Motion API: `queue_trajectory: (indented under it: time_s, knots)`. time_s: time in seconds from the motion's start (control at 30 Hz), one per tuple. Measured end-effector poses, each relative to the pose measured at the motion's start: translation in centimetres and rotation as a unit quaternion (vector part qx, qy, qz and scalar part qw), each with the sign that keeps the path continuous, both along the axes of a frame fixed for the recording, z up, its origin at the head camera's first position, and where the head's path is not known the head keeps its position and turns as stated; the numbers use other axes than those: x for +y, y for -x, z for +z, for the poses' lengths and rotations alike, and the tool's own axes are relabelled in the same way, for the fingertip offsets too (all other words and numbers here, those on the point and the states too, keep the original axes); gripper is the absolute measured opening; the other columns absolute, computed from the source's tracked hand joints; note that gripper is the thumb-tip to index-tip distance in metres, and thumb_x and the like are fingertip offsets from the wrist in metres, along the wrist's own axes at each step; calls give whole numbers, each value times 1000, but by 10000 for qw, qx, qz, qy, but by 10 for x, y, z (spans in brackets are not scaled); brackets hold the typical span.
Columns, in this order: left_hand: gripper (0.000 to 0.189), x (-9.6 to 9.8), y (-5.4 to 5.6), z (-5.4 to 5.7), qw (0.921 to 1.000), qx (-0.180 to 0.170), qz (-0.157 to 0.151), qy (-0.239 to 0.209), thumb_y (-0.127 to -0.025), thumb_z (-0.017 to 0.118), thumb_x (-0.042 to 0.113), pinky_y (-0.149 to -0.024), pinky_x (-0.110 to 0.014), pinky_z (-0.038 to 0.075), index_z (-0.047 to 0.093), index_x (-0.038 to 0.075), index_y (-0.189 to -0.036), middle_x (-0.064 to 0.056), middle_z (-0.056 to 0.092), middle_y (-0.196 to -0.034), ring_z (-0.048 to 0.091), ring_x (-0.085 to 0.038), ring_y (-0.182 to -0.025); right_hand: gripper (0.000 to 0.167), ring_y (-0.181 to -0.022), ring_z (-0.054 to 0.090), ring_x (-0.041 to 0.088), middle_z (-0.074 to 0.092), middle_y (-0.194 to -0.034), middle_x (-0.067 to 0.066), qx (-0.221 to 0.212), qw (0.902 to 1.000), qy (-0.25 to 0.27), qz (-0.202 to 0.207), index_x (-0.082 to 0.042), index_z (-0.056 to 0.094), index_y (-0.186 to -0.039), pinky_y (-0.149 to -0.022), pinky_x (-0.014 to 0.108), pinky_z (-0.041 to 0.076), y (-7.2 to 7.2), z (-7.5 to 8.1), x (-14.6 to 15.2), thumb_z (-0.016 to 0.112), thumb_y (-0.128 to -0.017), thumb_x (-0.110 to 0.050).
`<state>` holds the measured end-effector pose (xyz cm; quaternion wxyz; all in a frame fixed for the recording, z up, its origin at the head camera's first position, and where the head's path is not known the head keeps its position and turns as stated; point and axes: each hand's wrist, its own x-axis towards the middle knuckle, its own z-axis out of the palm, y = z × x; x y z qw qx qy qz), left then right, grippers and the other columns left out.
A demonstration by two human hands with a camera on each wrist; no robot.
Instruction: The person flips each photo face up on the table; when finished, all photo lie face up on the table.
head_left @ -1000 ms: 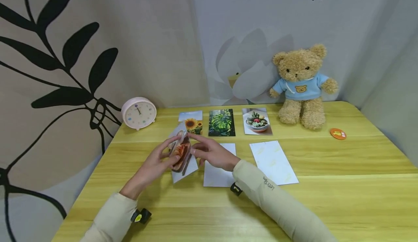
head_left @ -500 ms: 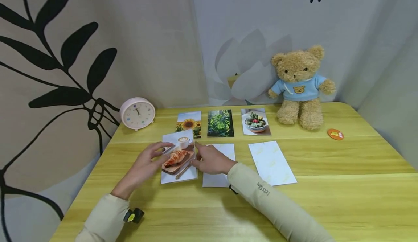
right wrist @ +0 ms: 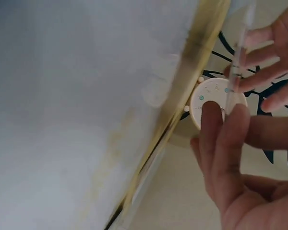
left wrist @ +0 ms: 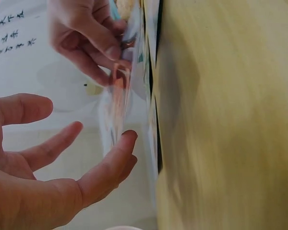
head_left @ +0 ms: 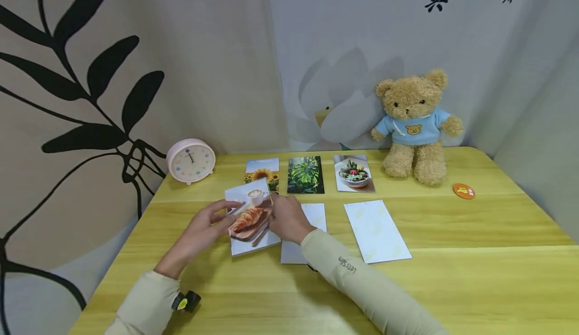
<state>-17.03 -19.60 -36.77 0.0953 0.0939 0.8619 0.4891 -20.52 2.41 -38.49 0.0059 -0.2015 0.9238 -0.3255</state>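
A photo card [head_left: 249,219] with a croissant and a coffee cup is raised above the left of the table. My right hand [head_left: 289,219] pinches its right edge between thumb and fingers. At the opposite edge is my left hand [head_left: 199,237], fingers spread and loosely bent. In the left wrist view the card [left wrist: 117,96] appears edge-on and blurred, near a fingertip of the left hand [left wrist: 62,187]. A blank-looking pale card [head_left: 315,217] lies partly hidden beneath the right forearm. Another pale card [head_left: 377,232] lies to its right.
Along the back lie a sunflower card [head_left: 262,169], a green leaf card [head_left: 305,174] and a cactus bowl card [head_left: 354,173]. A pink clock [head_left: 191,160] stands at back left, a teddy bear [head_left: 413,126] at back right. An orange disc [head_left: 464,191] lies near the bear.
The croissant card has turned from a steep tilt to show its face, then shifted slightly right. My left hand has drawn back a little left; the right fingers have curled more at the card's edge.
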Motion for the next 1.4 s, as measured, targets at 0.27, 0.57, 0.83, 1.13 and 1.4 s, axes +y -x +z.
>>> queue_trajectory:
  time_s: [0.27, 0.57, 0.83, 1.13, 1.4]
  knots:
    - [44, 1, 3, 4, 9993, -360, -74, -114, -105, 52, 23, -91, -45, 57, 48, 7, -147, -29, 51, -146, 68, -31, -110, 59, -69, 71, 23, 75, -95, 18, 602, 9981, 98, -120, 6, 53, -139, -62, 29, 57, -2, -1, 5, 72, -84, 2]
    - [48, -4, 12, 3, 9976, -642, -271, -27, -106, 49, 23, -97, -42, 56, 42, 6, -151, -27, 39, -156, 55, -42, -132, 80, -37, 38, 8, 44, -47, -5, -681, 9951, -217, 688, -5, 23, -159, -42, 22, 39, -9, 5, 17, 68, -96, -24]
    - [46, -2, 20, -6, 9968, -554, -414, 391, -105, 50, 22, -102, -49, 53, 46, 2, -147, -26, 45, -152, 52, -45, -134, 84, -54, 68, 21, 67, -66, 6, -1738, 9806, -77, 899, -19, 9, -163, -50, 30, 47, -11, 4, 22, 62, -100, -31]
    - [44, 0, 26, -12, 9913, -375, -247, 1236, -104, 53, 26, -105, -56, 48, 53, 5, -142, -22, 53, -147, 53, -44, -132, 87, -54, 68, 23, 66, -66, 10, -2035, 9726, -120, 1116, -23, 2, -164, -46, 30, 45, -14, 4, 20, 62, -100, -32]
    - [46, 3, 33, -14, 9874, -372, -265, 1513, -104, 52, 31, -108, -58, 44, 53, 6, -143, -24, 53, -147, 51, -44, -134, 87, -53, 67, 21, 62, -65, 3, -1988, 9745, -226, 1015, -22, 3, -164, -49, 30, 46, -11, 4, 19, 61, -100, -37]
